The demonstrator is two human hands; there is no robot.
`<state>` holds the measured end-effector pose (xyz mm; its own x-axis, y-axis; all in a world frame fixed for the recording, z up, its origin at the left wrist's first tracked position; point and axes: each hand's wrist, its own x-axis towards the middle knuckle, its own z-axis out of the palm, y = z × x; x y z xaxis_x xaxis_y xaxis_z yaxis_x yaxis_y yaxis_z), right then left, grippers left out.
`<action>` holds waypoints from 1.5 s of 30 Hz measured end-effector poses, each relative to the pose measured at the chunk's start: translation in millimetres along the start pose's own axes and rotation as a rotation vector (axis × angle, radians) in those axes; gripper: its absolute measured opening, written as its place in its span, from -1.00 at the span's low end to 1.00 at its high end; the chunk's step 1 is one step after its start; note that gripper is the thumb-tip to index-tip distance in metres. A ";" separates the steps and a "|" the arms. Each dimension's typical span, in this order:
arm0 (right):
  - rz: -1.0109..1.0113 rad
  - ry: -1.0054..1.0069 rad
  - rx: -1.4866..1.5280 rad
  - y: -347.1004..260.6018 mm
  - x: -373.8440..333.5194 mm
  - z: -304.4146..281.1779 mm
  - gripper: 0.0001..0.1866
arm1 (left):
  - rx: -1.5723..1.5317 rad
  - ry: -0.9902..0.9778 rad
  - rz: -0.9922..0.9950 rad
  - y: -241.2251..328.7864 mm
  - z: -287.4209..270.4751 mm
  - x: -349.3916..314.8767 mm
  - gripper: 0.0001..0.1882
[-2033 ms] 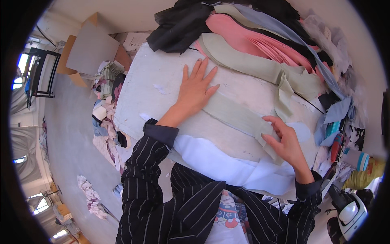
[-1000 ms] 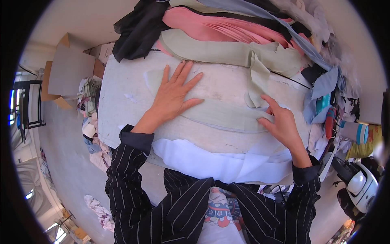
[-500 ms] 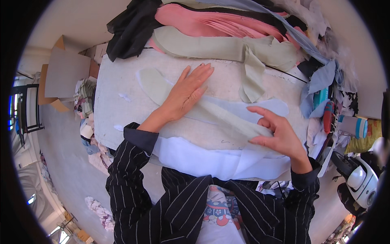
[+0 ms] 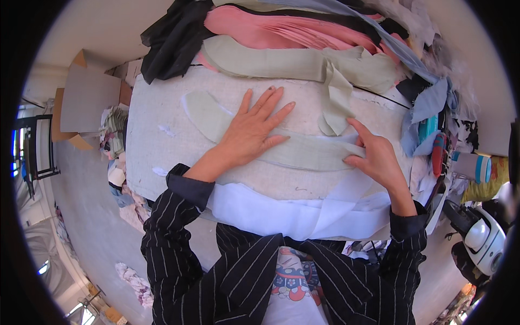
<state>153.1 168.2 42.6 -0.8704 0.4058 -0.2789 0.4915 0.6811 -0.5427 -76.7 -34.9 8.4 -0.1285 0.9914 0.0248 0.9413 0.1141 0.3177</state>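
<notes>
A curved pale green fabric strip (image 4: 311, 153) lies across the board (image 4: 162, 111), over a similarly shaped white piece whose edge shows along it. My left hand (image 4: 250, 130) presses flat on the strip's middle, fingers spread, hiding part of it. At the strip's right end, my right hand (image 4: 376, 157) holds the fabric between thumb and curled fingers, with the index finger stretched out. Nearer to me, a stack of white fabric pieces (image 4: 260, 208) lies along the board's front edge.
Beyond the board lie more pale green pieces (image 4: 276, 62), with one end hanging toward me, a pink fabric stack (image 4: 260, 27) and black cloth (image 4: 173, 40). Blue fabric (image 4: 425, 116) and a red-handled tool (image 4: 437, 154) are at the right edge. A cardboard box (image 4: 89, 100) stands at left.
My right hand has moved away from me, bringing the strip's right end over the white piece, which is now mostly covered. My left hand's fingers have spread.
</notes>
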 end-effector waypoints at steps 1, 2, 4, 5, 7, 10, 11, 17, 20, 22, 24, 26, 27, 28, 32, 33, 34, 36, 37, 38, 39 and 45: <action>-0.014 0.000 -0.005 0.9 0.4 0.5 -0.10 | -0.007 -0.015 -0.026 6.7 -2.3 2.2 -0.25; -0.027 0.001 -0.010 1.7 0.9 1.0 -0.10 | -0.034 -0.003 0.069 13.0 2.2 5.3 -0.23; -0.034 -0.010 -0.005 2.6 1.2 1.9 -0.10 | -0.092 0.030 0.252 29.8 16.7 12.7 -0.18; -0.025 -0.017 0.007 3.4 1.5 3.7 -0.10 | -0.028 -0.049 0.285 37.8 23.7 14.7 -0.17; -0.008 -0.013 0.074 9.4 -2.5 -1.6 -0.13 | -0.038 -0.104 0.296 43.3 27.1 14.7 -0.16; 0.067 0.015 0.315 22.4 -14.7 -14.6 -0.19 | -0.014 -0.138 0.302 45.3 25.3 15.3 -0.14; 0.134 0.030 0.443 28.6 -17.8 -15.7 -0.22 | 0.000 -0.142 0.301 46.1 23.9 15.9 -0.13; 0.149 0.191 0.543 40.5 -22.8 -8.7 -0.28 | 0.020 -0.148 0.313 47.4 21.6 16.9 -0.18; 0.160 0.246 0.550 46.7 -16.1 -4.3 -0.28 | 0.011 -0.128 0.321 45.4 23.3 15.9 -0.19; 0.152 0.282 0.548 53.6 -10.5 0.9 -0.28 | 0.018 -0.127 0.322 45.2 24.1 15.2 -0.19; 0.134 0.320 0.519 59.1 -7.2 4.9 -0.28 | 0.028 -0.129 0.323 45.7 23.9 15.3 -0.18; 0.063 0.399 0.390 67.6 -4.6 11.6 -0.28 | 0.041 -0.134 0.326 46.8 22.8 15.7 -0.16; 0.026 0.436 0.324 68.7 -4.1 13.3 -0.28 | 0.044 -0.135 0.325 46.9 23.3 15.4 -0.16; 0.059 0.431 0.299 68.4 -5.6 13.2 -0.27 | 0.048 -0.136 0.324 46.9 23.8 15.3 -0.15; 0.068 0.534 0.029 51.4 -14.9 -3.5 -0.25 | 0.027 -0.141 0.319 46.4 22.4 14.2 -0.12; 0.035 0.595 -0.085 43.7 -18.9 -9.8 -0.25 | 0.016 -0.113 0.314 47.2 19.7 12.5 -0.11; -0.137 0.600 -0.150 34.5 -23.5 -12.0 -0.25 | 0.004 -0.092 0.312 47.7 15.6 9.9 -0.10; -0.477 0.605 -0.279 12.5 -32.8 -7.4 -0.25 | 0.010 -0.098 0.331 45.7 13.0 0.8 -0.09; -0.588 0.433 -0.293 5.3 -36.1 2.0 -0.24 | 0.028 -0.118 0.361 42.2 13.2 -3.7 -0.09; -0.695 0.257 -0.304 0.5 -36.6 13.6 -0.22 | 0.047 -0.139 0.389 39.0 13.8 -7.5 -0.08; -0.727 0.059 -0.456 -0.5 -34.2 22.5 -0.26 | 0.035 -0.155 0.383 36.8 14.9 -11.5 -0.09; -0.597 -0.092 -0.351 16.4 -26.5 32.3 -0.12 | 0.034 -0.209 0.371 35.4 13.6 -15.1 -0.13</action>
<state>183.3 148.9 15.5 -0.9861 -0.1414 -0.0869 -0.1041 0.9347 -0.3399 -37.2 -44.9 6.4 0.2839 0.9568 -0.0627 0.9221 -0.2545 0.2916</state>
